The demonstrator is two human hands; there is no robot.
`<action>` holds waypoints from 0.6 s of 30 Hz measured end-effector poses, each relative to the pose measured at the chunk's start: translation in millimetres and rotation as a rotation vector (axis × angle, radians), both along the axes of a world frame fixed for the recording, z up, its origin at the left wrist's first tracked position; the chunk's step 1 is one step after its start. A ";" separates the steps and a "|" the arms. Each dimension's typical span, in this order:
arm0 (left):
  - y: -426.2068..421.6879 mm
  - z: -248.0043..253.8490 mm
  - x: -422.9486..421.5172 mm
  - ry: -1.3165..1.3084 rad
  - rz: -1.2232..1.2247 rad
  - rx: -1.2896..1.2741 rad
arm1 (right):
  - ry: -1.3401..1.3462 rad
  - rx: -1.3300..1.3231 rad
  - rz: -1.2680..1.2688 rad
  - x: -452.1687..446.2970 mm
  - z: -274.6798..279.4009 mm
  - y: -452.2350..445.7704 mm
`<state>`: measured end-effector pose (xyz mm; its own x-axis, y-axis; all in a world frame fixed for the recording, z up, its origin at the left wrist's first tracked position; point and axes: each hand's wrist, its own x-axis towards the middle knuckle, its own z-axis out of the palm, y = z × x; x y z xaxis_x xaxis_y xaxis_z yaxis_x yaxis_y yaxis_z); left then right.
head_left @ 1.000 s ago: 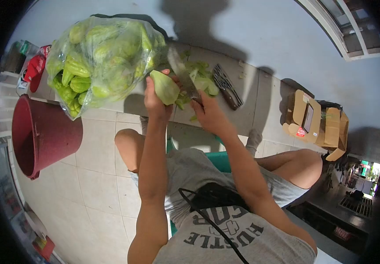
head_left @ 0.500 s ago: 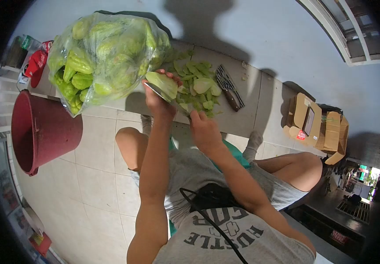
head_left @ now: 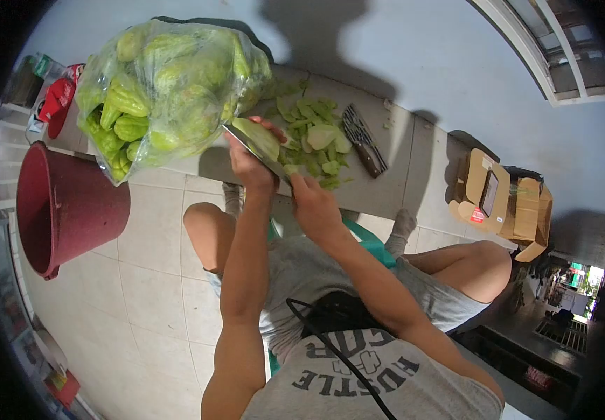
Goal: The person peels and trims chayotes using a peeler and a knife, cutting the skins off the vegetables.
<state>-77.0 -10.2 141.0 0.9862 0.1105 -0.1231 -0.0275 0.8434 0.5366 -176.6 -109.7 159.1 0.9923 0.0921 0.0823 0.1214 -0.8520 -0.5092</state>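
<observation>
My left hand (head_left: 250,169) is wrapped round a pale, peeled-looking chayote (head_left: 259,137) and holds it up over the ledge's front edge. In my right hand (head_left: 314,204), closed on its handle, is a knife (head_left: 252,148). Its blade lies along the near side of the chayote, the tip pointing up and left. Beyond my hands, green peelings (head_left: 314,112) are heaped on the tiled ledge, with a pale peeled chayote (head_left: 321,136) among them. A second knife with a patterned blade and brown handle (head_left: 369,161) rests right of the heap.
A clear plastic bag of green chayotes (head_left: 176,84) stands on the ledge (head_left: 404,182) at the left. Below it is a dark red bucket (head_left: 82,213) on the floor. Opened cardboard boxes (head_left: 526,210) are at the right. A green stool (head_left: 365,245) shows beneath me.
My right hand has moved left and slightly up, sliding the knife along the chayote so its tip now reaches past the far end. My left hand has shifted only a little.
</observation>
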 end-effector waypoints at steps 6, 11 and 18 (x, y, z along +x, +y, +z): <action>0.3 -3.9 2.8 0.020 0.031 0.052 | 0.001 0.012 -0.043 9.7 -3.1 9.0; 3.4 -3.7 3.4 0.079 -0.002 0.058 | -0.023 0.020 -0.064 12.2 -7.3 11.3; 3.8 -10.0 6.3 -0.013 0.094 0.141 | 0.003 0.032 -0.042 14.5 -2.1 14.6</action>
